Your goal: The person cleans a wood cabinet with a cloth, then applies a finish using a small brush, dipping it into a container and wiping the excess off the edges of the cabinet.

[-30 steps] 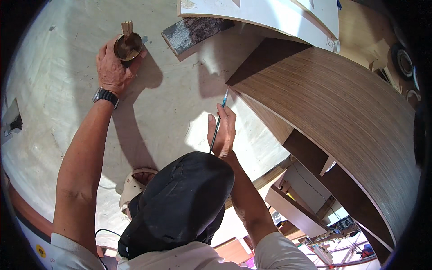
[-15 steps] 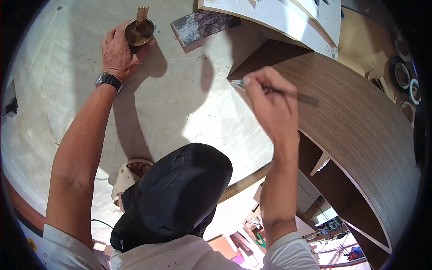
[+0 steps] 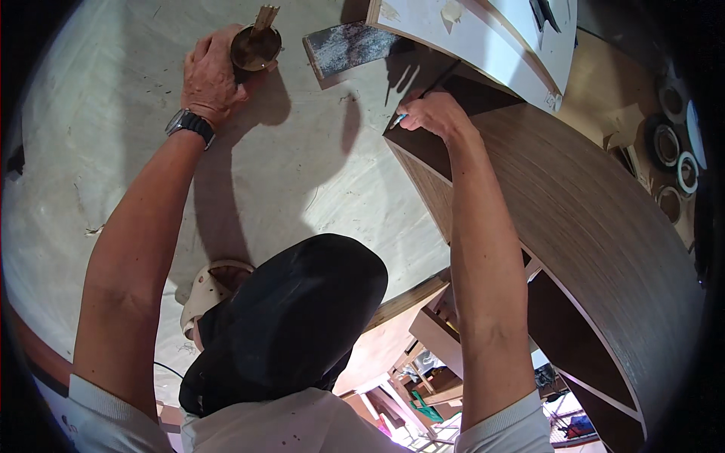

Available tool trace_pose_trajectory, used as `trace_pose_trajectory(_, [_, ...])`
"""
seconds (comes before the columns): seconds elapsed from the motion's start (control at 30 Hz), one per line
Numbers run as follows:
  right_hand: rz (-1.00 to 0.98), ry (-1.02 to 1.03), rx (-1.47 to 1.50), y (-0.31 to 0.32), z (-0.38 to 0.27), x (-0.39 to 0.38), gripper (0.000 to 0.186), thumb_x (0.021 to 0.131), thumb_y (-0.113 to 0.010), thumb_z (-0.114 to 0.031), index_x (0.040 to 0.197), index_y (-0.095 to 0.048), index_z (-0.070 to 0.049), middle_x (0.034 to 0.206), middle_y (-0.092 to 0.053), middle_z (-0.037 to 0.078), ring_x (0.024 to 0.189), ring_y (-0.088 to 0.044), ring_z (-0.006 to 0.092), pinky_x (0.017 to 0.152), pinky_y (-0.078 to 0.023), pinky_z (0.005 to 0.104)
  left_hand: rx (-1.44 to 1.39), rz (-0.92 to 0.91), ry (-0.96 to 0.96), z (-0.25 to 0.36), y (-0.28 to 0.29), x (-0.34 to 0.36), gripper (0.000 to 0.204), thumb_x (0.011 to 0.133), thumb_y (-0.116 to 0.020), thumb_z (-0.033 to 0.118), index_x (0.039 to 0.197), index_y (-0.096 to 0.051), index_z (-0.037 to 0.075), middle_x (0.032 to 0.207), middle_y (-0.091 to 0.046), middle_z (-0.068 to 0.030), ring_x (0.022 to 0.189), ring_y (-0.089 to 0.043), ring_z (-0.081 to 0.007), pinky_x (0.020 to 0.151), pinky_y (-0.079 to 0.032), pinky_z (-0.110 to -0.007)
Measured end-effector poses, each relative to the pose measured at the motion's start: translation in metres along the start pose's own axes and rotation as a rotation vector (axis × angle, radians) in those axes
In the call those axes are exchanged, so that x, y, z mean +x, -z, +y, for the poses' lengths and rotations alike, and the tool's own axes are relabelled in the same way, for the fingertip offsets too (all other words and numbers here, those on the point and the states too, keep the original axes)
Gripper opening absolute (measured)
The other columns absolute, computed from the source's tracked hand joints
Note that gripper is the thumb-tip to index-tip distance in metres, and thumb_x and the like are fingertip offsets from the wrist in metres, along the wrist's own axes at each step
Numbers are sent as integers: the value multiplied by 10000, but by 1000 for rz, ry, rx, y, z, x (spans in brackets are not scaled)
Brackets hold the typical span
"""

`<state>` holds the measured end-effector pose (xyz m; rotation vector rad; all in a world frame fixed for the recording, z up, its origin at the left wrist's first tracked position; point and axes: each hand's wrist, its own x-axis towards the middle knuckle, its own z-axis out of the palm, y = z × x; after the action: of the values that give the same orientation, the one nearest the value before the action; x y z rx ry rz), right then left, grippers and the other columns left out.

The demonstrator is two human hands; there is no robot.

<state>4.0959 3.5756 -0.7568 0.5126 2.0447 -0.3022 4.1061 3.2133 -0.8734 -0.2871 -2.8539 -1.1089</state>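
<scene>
My left hand point(image 3: 211, 79), wearing a black-strapped watch point(image 3: 190, 127), is closed round a small round can point(image 3: 255, 57). A flat wooden stick point(image 3: 264, 19) leans up out of the can, and something brownish lies inside it. In my right hand point(image 3: 434, 115) is a thin, dark-handled tool point(image 3: 397, 121) with a pale tip, which looks like a small paintbrush. Its tip is at the pointed corner of a wood-grain cabinet point(image 3: 574, 204); I cannot tell whether it touches. My fingers partly hide the handle.
A dark, scuffed block point(image 3: 355, 51) lies on the pale floor point(image 3: 287, 158) beyond the can. White panels point(image 3: 483, 45) stand at the far right, near several rolls of tape point(image 3: 687, 172). My bent knee point(image 3: 302, 302) and a beige clog point(image 3: 208, 298) are below.
My right hand has moved away from me and swung round, so the tool's handle now points to the far side. My left hand and the can have shifted slightly right in view.
</scene>
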Motion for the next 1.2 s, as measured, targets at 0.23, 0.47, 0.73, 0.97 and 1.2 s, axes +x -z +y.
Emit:
trace_pose_trajectory(0.23, [-28, 127, -260, -7, -15, 12, 246, 751, -710, -222, 895, -708, -22, 858, -745, 87, 757, -698, 158, 713, -529, 322, 48, 41, -23, -3, -1, -1, 740, 785, -813, 419, 1404, -479, 186, 1325, -585, -84, 1230, -532, -326, 1062, -375, -479])
trace_pose_trajectory(0.47, [-173, 10, -330, 3, -27, 14, 361, 800, -626, -393, 1076, -707, -175, 947, -771, -19, 1043, -636, 190, 920, -489, 354, 53, 31, -31, -3, 0, 0, 728, 788, -813, 434, 1391, -496, 177, 1290, -599, -81, 1209, -537, -329, 1047, -386, -488])
trace_pose_trajectory(0.73, [-220, 5, -305, 14, -23, 11, 385, 815, -621, -379, 1134, -716, -186, 940, -773, -18, 1078, -632, 164, 954, -480, 372, 53, 34, -34, 1, -1, 1, 733, 791, -809, 419, 1399, -493, 160, 1290, -597, -75, 1211, -539, -324, 1039, -399, -481])
trace_pose_trajectory(0.97, [-278, 48, -249, 17, -23, 14, 314, 738, -648, -357, 933, -736, -127, 890, -769, 14, 1007, -636, 164, 933, -455, 331, 60, 39, -38, -1, -1, 1, 721, 798, -802, 427, 1393, -492, 161, 1298, -602, -73, 1231, -529, -329, 1043, -391, -482])
trace_pose_trajectory(1.2, [-284, 71, -262, 14, -14, 22, 310, 736, -644, -370, 903, -739, -126, 910, -760, 7, 1025, -624, 165, 948, -448, 336, 76, 36, -44, -1, -2, 2, 714, 812, -790, 440, 1387, -503, 128, 1316, -593, -76, 1227, -532, -323, 1046, -401, -479])
